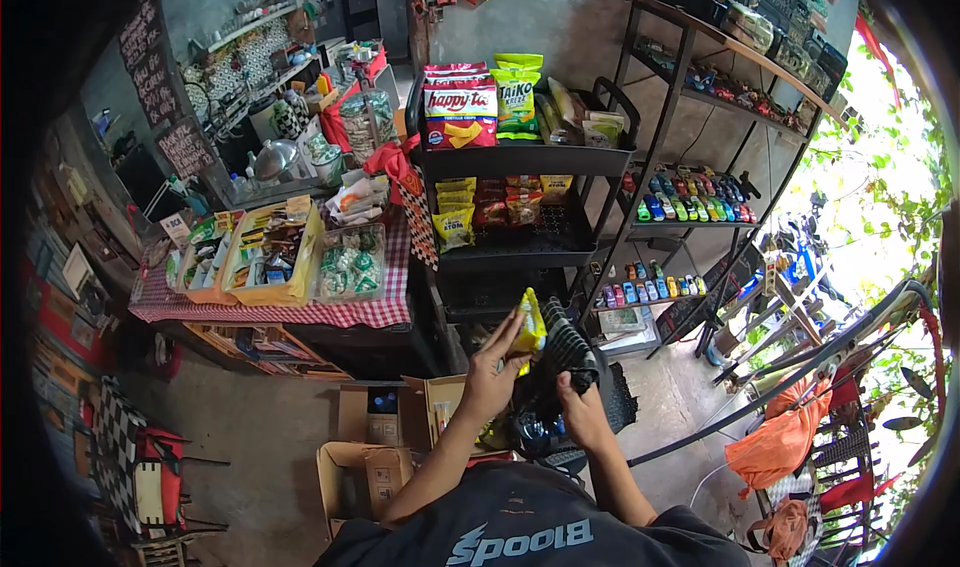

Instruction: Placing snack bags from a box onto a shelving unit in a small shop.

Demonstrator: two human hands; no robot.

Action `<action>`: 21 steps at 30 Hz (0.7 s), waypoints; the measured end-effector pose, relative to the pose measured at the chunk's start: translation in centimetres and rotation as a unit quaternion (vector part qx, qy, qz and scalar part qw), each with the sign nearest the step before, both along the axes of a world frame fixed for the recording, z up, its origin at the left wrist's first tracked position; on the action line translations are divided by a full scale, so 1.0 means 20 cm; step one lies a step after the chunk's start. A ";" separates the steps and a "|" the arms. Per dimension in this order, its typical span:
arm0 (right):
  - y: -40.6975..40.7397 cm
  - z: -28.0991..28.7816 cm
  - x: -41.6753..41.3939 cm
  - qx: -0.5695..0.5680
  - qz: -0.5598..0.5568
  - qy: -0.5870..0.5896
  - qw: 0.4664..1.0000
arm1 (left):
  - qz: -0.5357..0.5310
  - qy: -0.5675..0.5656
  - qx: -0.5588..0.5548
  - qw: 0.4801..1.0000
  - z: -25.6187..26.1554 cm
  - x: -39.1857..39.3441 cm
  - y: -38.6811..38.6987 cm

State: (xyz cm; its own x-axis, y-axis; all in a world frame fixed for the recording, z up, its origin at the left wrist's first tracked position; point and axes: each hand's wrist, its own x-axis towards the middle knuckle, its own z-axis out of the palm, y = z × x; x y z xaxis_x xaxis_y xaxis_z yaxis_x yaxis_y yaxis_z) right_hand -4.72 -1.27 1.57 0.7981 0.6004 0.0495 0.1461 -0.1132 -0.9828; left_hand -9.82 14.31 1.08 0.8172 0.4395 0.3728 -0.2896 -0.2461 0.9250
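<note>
Between thumb and fingers, my left hand [491, 368] grips a yellow snack packet [532, 323], held upright in front of the cart's lowest shelf. Close on its right, my right hand [581, 409] clutches a dark checked cloth [566, 342]. Beyond both hands stands a black tiered cart [525, 160]. Its top tier carries red tortilla chip bags [460, 113], a green snack bag [517, 101] and other packets. Small yellow packets [454, 225] and red packets [523, 208] stand on the middle tier.
Cardboard boxes [352, 454] sit on the floor at lower left. A counter with a red checked cloth [375, 310] holds trays of sachets [274, 248]. To the right, a metal rack [694, 225] bears toy cars. A dark curved tube [750, 409] crosses the right side near an orange bag [776, 447].
</note>
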 end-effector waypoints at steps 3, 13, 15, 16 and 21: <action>-0.03 0.07 0.03 -0.025 0.003 -0.010 1.000 | -0.076 0.016 -0.013 0.997 0.01 -0.02 -0.01; 0.09 0.01 -0.01 -0.012 0.046 0.037 0.998 | 0.065 -0.066 -0.141 0.986 -0.13 -0.03 -0.07; 0.09 -0.01 -0.04 -0.037 0.064 0.018 0.997 | 0.099 -0.054 -0.084 0.990 -0.12 -0.01 -0.03; 0.08 0.01 -0.05 -0.038 0.060 0.019 0.997 | 0.111 -0.047 -0.055 0.991 -0.12 0.00 -0.03; 0.05 0.04 0.01 -0.063 0.051 -0.023 0.996 | 0.011 0.006 -0.017 1.000 -0.14 0.00 -0.04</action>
